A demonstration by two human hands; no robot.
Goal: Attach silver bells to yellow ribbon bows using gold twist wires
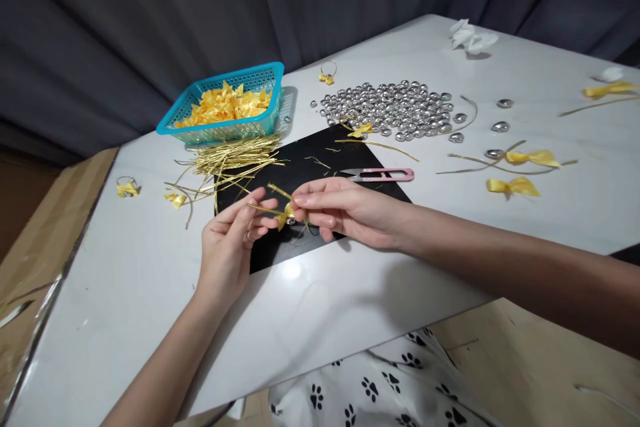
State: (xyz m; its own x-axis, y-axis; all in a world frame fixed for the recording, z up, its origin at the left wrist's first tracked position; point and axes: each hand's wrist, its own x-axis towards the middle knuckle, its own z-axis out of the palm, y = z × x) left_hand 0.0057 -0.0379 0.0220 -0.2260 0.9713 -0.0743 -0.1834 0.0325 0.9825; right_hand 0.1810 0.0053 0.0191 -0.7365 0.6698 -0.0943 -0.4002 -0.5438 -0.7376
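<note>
A small yellow ribbon bow (289, 212) with a shiny silver bead (291, 221) hangs between my hands, over a black mat (270, 250). My right hand (345, 210) pinches the bow's gold cord at the right side, thumb against forefinger. One stiff gold cord end (277, 190) sticks out up and left from that pinch. Another gold strand (265, 209) runs left to my left hand (233, 230), whose thumb and forefinger close on it while the other fingers stay loosely curled. The fingers partly cover the bow.
Pink-handled thread snips (385, 175) lie on the mat beyond my right hand. Behind are a pile of gold cords (235, 160), a blue basket (225, 127) of yellow bows and many silver beads (390, 107). Loose bows (515, 187) lie rightward; white crumpled tissue (470, 39) sits at the back.
</note>
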